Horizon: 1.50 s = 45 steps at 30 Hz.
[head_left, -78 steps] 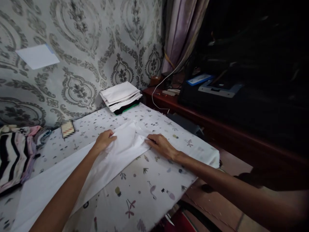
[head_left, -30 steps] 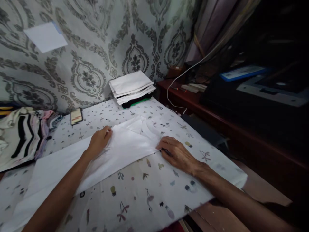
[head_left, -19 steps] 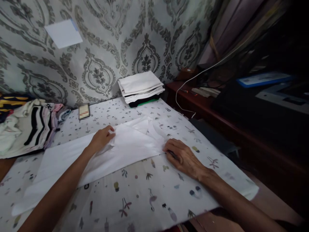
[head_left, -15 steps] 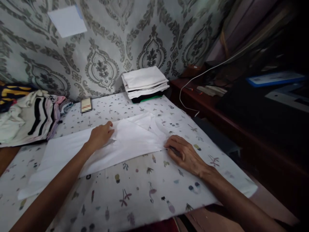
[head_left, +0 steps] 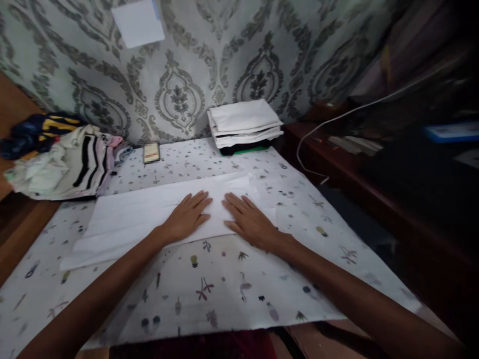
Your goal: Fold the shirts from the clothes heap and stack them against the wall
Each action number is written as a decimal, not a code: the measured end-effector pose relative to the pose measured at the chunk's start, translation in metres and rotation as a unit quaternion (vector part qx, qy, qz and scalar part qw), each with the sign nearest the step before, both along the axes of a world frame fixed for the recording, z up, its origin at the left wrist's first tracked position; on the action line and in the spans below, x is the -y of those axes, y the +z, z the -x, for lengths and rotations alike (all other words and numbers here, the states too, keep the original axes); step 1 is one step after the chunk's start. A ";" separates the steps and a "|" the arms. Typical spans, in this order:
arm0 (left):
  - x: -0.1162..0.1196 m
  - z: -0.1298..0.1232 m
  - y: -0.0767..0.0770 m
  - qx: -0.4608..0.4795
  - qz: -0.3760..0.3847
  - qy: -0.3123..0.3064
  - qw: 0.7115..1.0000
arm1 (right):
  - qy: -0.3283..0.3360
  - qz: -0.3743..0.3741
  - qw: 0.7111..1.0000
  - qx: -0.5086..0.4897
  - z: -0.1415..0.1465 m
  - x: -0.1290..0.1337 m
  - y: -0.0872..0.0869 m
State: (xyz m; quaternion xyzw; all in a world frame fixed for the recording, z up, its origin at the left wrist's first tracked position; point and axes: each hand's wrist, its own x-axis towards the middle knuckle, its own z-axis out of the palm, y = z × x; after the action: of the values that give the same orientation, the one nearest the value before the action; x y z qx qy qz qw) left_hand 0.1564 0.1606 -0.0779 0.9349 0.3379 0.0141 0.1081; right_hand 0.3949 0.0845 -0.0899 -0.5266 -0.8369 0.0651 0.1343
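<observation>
A white garment (head_left: 127,217), folded into a long strip, lies across the printed sheet (head_left: 224,289). What kind of garment it is cannot be made out. My left hand (head_left: 189,214) rests flat on its middle, fingers stretched out and holding nothing. Close by, my right hand (head_left: 250,219) lies flat on the right part of the cloth, its fingers spread. A small gap separates the fingertips of the two hands. Parts of the cloth are hidden beneath both palms.
At the back stands a neat stack of folded clothes (head_left: 245,127), mostly white. A heap of clothes (head_left: 71,162) sits at the left. A small card-like item (head_left: 151,152) lies near the patterned wall (head_left: 179,94). To the right is a dark red desk (head_left: 337,164) with a white cable (head_left: 299,154).
Both hands have let go of their pinches on the cloth and now lie flat on it, closer together. The cloth's right part looks flatter. The view has shifted left.
</observation>
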 end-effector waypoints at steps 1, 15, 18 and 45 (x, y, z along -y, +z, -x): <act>0.001 0.003 0.000 0.000 -0.003 0.001 1.000 | 0.002 -0.001 1.000 0.008 -0.002 0.000 -0.004; 0.013 0.228 0.056 -0.057 0.094 0.275 0.955 | 0.047 -0.036 0.998 -0.005 0.018 -0.022 -0.001; 0.008 0.260 0.063 -0.042 0.152 0.288 0.945 | 0.104 -0.042 0.994 -0.013 0.053 -0.036 0.003; 0.038 0.247 0.001 0.039 -0.018 0.106 0.993 | 0.246 -0.090 0.965 -0.008 0.189 -0.030 -0.015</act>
State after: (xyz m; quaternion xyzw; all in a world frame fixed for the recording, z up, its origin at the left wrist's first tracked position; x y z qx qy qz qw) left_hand -0.0901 0.1226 -0.0773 0.8944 0.4301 0.0675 0.1021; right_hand 0.2059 0.1142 -0.1046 -0.2896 -0.9420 0.0253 0.1679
